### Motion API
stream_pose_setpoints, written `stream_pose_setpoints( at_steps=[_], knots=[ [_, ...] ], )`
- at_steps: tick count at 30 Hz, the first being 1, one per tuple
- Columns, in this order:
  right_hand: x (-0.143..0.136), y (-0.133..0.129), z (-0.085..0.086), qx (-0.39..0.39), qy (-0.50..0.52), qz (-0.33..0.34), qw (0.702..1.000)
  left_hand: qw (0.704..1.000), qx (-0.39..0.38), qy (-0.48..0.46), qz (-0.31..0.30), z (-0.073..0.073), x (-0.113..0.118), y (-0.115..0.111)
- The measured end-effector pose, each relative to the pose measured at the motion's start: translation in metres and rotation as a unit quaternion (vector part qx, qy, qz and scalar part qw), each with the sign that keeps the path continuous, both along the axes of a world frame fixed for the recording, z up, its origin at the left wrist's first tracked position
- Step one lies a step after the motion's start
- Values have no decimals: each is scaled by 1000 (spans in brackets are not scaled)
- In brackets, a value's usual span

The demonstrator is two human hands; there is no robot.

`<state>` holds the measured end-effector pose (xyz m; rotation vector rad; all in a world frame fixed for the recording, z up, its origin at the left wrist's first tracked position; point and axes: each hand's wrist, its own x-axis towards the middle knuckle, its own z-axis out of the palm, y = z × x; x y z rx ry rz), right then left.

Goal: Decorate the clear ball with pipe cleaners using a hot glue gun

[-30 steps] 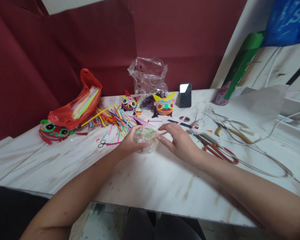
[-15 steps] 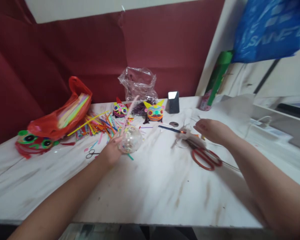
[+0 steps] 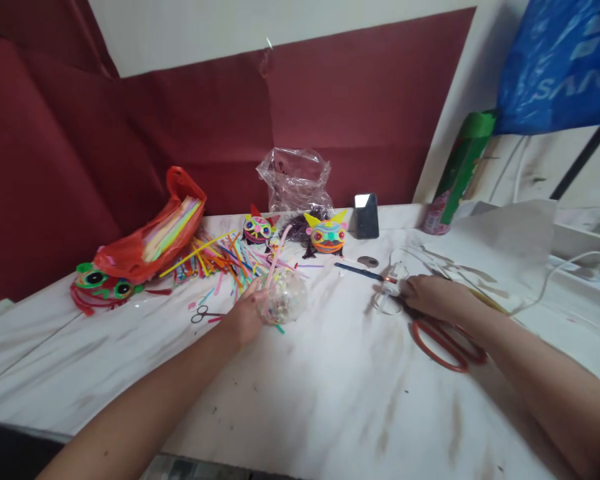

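- Head view: the left hand [image 3: 250,310] grasped a clear ball [image 3: 290,297] over the desk [image 3: 340,393]; a pink strip [image 3: 280,248] rose beside it, long axis slanting up and slightly right.
- Right hand [image 3: 427,295] was well apart from the ball, just beside a white device [image 3: 395,279]; I could not tell whether it gripped anything.
- Orange-handled scissors [image 3: 437,348] lay nearer the right hand, handles toward the wearer, long axis running away and left, blades hidden.
- Desk was pale and marbled, strewn with strips [image 3: 230,253]; maroon sheeting [image 3: 355,120] backed it.

Soft shadows — slight blur
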<state>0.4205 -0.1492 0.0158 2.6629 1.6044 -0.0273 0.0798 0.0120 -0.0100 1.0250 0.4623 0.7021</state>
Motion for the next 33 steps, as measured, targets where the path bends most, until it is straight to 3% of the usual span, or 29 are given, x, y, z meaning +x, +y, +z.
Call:
stream_pose_setpoints(
  at_steps=[5, 11, 15, 18, 21, 25, 29, 33],
  knots=[
    [-1, -4, -2, 30, -43, 23, 998, 999, 45, 9, 24, 4, 3, -10],
    [-4, -12, 16, 229, -64, 48, 970, 971, 198, 106, 87, 8, 2, -17],
    [-31, -18, 31, 358, 104, 66, 926, 945, 282, 132, 103, 4, 3, -19],
    [-60, -29, 35, 414, 278, 55, 865, 926, 319, 149, 136, 2, 6, -21],
    [-82, -40, 31, 378, 367, 128, 840, 908, 344, 168, 169, 4, 7, -25],
    [-97, -44, 25, 307, 308, 262, 862, 884, 380, 168, 214, 8, 8, -27],
    [-102, -39, 25, 302, 270, 311, 860, 915, 328, 129, 194, 13, 6, -28],
    [-101, -37, 27, 303, 255, 298, 869, 943, 280, 99, 150, 15, 4, -27]
  ],
)
